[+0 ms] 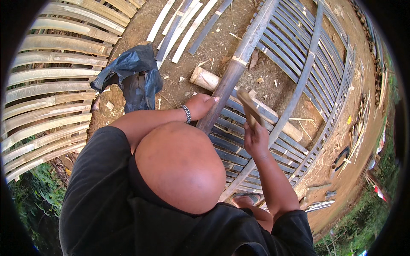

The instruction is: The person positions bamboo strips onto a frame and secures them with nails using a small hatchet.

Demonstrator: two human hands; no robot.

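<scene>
A dark bamboo pole [233,70] runs diagonally across a rack of narrow slats [294,51]. My left hand [199,106], with a chain bracelet at the wrist, is closed against the pole's left side. Its thumb lies on the pole, and the other fingers are mostly hidden. To the right, my right hand [257,140] grips a brown wooden tool [250,104], raised above the slats. Motion blur hides the tool's exact kind. Under the slats lies a thick pale bamboo log [204,79]. My bare knee [179,166] is bent close to my left hand.
A crumpled black plastic bag [139,72] sits left of the pole. Loose bamboo strips [188,30] lie on the dirt ground beyond it. At the left stands a panel of pale split bamboo [60,57]. A dark ring-shaped object [341,158] and more strips [361,115] lie at right.
</scene>
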